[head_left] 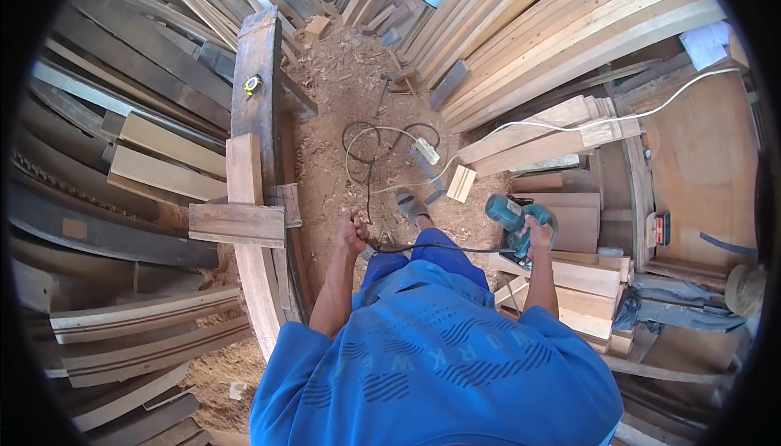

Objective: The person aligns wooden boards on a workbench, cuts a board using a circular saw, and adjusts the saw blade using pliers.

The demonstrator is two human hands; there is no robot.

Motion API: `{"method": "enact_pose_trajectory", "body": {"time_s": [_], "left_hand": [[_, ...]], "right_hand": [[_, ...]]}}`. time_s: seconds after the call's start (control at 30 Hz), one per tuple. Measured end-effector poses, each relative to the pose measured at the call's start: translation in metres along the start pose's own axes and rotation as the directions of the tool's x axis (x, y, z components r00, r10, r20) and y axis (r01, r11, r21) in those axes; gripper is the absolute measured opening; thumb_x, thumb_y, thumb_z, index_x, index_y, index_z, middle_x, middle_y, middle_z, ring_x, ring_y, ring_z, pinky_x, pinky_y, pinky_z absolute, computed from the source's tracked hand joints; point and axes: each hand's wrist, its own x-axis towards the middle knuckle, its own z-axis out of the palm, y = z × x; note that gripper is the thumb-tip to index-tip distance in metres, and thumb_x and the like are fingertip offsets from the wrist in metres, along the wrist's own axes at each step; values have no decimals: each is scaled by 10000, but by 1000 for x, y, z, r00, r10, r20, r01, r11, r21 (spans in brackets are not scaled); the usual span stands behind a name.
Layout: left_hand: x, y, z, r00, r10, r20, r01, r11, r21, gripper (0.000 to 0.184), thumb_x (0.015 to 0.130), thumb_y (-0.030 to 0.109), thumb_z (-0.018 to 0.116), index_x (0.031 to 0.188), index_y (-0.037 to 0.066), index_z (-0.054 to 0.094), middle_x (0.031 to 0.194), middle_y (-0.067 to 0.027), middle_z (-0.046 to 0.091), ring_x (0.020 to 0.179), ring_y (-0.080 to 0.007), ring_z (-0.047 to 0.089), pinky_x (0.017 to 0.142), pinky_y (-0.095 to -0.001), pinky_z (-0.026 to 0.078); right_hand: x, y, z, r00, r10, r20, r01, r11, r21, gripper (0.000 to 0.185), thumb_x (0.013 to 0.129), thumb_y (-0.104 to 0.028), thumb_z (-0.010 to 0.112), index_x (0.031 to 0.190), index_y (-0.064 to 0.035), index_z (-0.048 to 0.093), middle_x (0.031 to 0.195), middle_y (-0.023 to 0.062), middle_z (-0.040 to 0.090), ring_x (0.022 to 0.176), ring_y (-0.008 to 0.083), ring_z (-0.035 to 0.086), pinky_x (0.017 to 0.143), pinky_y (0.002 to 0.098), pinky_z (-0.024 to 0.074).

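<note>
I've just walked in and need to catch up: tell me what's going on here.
The person's right hand grips a teal-and-black handheld power tool. The left hand appears closed on the tool's thin black cord. On the person's left, light wooden boards lie crossed on a long brown wooden beam, with a yellow-and-black tape measure farther along.

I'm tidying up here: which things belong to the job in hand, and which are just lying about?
In use:
- teal power tool, in the right hand
- black cable, at the left hand

Seemingly lying about:
- small grooved block
- stacked planks, upper right
</note>
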Motion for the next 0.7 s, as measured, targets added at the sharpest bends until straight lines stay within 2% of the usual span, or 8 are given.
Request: {"method": "enact_pose_trajectory", "body": {"time_s": [0.07, 0.17, 0.2, 0.27, 0.4, 0.43, 0.53, 0.7], "left_hand": [[7, 6, -1, 1000, 5, 9, -5, 1000, -20, 155, 1052, 247, 503, 1138, 150, 589, 696, 34, 519, 507, -95, 446, 449, -246, 388], [20, 24, 38, 975, -39, -220, 49, 998, 39, 212, 1052, 260, 478, 1117, 94, 593, 683, 49, 520, 474, -85, 411, 440, -252, 363], [27, 29, 38, 980, -28, -197, 43, 996, 77, 213, 1052, 266, 472, 1103, 97, 591, 683, 50, 521, 466, -84, 404, 438, -251, 359], [45, 45, 29, 989, -16, -147, 39, 988, 150, 219, 1053, 278, 458, 1073, 104, 589, 684, 51, 522, 451, -82, 391, 433, -249, 353], [49, 68, 43, 998, 48, 43, -45, 997, -63, 141, 1044, 242, 535, 955, 154, 600, 717, 58, 542, 467, -79, 420, 410, -252, 336], [45, 79, 58, 983, 89, 162, -76, 994, -81, 274, 1070, 336, 478, 1024, 107, 622, 706, 27, 557, 478, -92, 434, 443, -259, 355], [-3, 107, 167, 969, 244, -32, -245, 953, -178, 235, 1017, 228, 594, 1192, 81, 648, 809, 6, 611, 553, -105, 493, 486, -265, 383], [-13, 162, 193, 892, 245, 380, -300, 950, 92, 368, 1053, 292, 527, 1317, 48, 604, 830, -6, 618, 569, -108, 482, 505, -261, 374]], "right_hand": [[-5, -3, 0, 996, 0, 86, -8, 996, 86, 162, 917, -201, 734, 832, -87, 655, 646, 27, 596, 493, 157, 557, 461, 325, 497], [-9, -15, -3, 986, 71, 150, -93, 986, 141, 154, 934, -201, 724, 872, -89, 640, 685, 15, 589, 529, 138, 560, 471, 311, 491], [-9, -18, -3, 981, 109, 161, -133, 980, 149, 146, 941, -195, 719, 889, -88, 634, 704, 12, 587, 547, 130, 563, 475, 304, 487], [-9, -19, 4, 986, 105, 128, -122, 984, 128, 316, 971, -422, 694, 885, -129, 617, 665, -12, 567, 512, 119, 542, 474, 304, 495], [-6, -18, 10, 984, 144, 109, -159, 975, 152, 447, 980, -566, 630, 916, -124, 606, 670, -11, 562, 506, 127, 530, 467, 300, 473], [-3, -17, 13, 985, 143, 94, -155, 978, 139, 448, 980, -566, 629, 913, -124, 603, 669, -9, 560, 505, 130, 528, 465, 303, 470], [9, -5, 15, 984, 166, 62, -173, 976, 132, 460, 977, -574, 627, 901, -122, 588, 665, 0, 558, 500, 142, 527, 461, 316, 466], [33, 9, 12, 981, 192, 11, -192, 976, 104, 468, 972, -578, 627, 885, -122, 568, 653, 7, 554, 491, 151, 523, 456, 325, 463]]}}
